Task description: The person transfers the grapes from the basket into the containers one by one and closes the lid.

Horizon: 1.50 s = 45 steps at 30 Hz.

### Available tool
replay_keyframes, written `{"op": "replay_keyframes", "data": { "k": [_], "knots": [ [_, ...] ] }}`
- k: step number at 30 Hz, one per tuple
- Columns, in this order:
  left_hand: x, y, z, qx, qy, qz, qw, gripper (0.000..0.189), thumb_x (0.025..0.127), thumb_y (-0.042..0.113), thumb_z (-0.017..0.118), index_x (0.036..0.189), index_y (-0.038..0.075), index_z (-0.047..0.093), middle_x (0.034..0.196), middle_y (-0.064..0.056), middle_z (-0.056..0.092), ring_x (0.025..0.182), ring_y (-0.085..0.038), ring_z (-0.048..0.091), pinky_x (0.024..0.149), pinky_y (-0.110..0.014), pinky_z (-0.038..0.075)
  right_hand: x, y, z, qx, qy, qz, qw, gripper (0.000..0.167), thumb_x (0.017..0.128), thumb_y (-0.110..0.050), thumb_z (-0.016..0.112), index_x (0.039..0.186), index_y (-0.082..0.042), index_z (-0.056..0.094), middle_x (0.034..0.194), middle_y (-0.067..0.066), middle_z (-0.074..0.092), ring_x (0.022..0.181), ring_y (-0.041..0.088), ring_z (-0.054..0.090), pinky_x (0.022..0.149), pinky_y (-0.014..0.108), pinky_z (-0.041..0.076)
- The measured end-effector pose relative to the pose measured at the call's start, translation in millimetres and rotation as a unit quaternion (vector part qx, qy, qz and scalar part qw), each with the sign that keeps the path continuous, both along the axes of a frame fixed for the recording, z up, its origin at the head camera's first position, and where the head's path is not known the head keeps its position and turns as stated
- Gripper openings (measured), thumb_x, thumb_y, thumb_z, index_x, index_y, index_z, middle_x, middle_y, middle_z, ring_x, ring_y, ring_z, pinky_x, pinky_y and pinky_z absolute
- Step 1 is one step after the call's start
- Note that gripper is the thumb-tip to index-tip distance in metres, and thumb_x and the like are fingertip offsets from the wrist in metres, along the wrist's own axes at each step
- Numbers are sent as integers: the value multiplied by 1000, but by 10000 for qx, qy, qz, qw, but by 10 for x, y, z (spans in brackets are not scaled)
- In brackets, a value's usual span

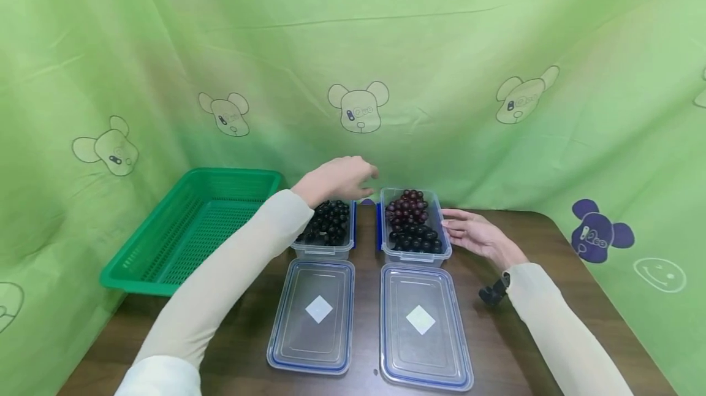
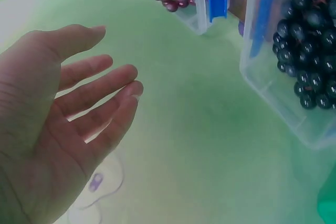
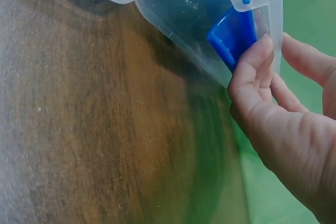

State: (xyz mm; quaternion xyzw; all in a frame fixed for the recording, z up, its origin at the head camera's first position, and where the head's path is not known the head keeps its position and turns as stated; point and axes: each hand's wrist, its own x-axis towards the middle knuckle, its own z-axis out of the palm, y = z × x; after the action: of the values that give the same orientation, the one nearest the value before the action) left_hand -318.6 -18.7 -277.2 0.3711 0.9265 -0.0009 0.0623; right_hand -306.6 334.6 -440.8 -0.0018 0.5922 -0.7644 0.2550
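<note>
2 clr plastic containers (image 1: 417,257), 2 clr lids (image 1: 426,350), 2 wht diamond labels (image 1: 421,320), 1 grn basket (image 1: 190,233), 1 wood tbl (image 1: 366,322), 1 L hand (image 1: 343,177), 1 R hand (image 1: 475,235), 1 red grape bunch (image 1: 407,208), min. 2 blk grape bunches (image 1: 416,240) (exact qty unclear).

Your head camera looks forward and down from the table's (image 1: 242,335) near edge; your left wrist view, nearer, shares with it the left box (image 1: 325,253) and right box (image 1: 416,258); your right wrist view faces the right box's outer wall close up.
</note>
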Motion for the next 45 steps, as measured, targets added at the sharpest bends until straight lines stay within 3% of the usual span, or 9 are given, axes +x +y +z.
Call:
{"op": "replay_keyframes", "data": {
  "k": [4,9,15,22,28,32,37,40,45],
  "knots": [
    [175,-184,99,116,17,104,9999,48,106,33,62,149,13,58,147,-6,66,130,-25,67,109,-43,56,3,-1,17,75,-42,-29,10000,37,105,4,55,139,-12,59,107,2,78,97,12,73,88,25,61],
    [439,-478,177,744,-22,396,9964,47,107,36,61,148,15,59,140,-4,70,126,-22,69,105,-43,58,17,-39,66,420,45,-77,9991,33,104,1,60,135,-9,60,103,-1,80,94,10,75,86,24,62],
    [816,-746,93,1758,-44,482,9832,39,106,33,63,139,13,66,117,-3,79,107,-17,76,93,-39,62,70,-63,124,745,199,-126,9969,28,105,0,58,132,-4,60,101,-4,81,93,8,76,85,22,62],
    [1176,-716,-303,2680,-393,577,9609,30,104,28,67,126,10,73,98,1,81,84,-7,74,72,-22,58,250,-33,251,1730,410,-264,9837,22,106,-5,56,126,-3,63,95,-11,75,88,4,71,83,20,61],
    [1376,-581,-671,3170,-961,843,9398,22,103,26,68,117,12,77,72,7,66,55,-3,48,54,-20,41,522,-91,374,2754,749,-119,9583,42,106,-12,57,140,13,51,102,-11,69,92,6,67,82,21,60],
    [1456,-452,-932,3537,-1310,984,9209,14,102,26,68,97,17,77,72,10,62,62,-2,50,58,-19,43,741,-141,417,3071,935,-55,9470,52,106,-15,59,145,16,44,115,-1,69,97,9,67,84,23,61],
    [1548,-284,-1231,3732,-1851,1363,8988,22,100,31,71,82,19,70,76,9,65,69,-2,55,64,-19,48,1013,-174,423,3289,1234,167,9361,56,105,-18,61,146,16,43,132,26,66,102,17,69,87,28,62],
    [1588,-200,-1363,3810,-2228,1598,8830,17,98,30,72,86,17,72,77,1,71,66,-4,60,61,-20,49,1150,-193,400,3354,1400,372,9309,57,105,-18,62,145,17,43,130,30,65,100,20,68,85,30,63],
    [1641,-73,-1503,4066,-2852,1871,8476,23,98,25,73,108,5,74,87,-9,76,68,-10,67,59,-24,54,1310,-228,326,3298,1563,617,9290,55,101,-8,63,143,20,41,118,25,70,94,18,68,81,30,63]
  ]
}}
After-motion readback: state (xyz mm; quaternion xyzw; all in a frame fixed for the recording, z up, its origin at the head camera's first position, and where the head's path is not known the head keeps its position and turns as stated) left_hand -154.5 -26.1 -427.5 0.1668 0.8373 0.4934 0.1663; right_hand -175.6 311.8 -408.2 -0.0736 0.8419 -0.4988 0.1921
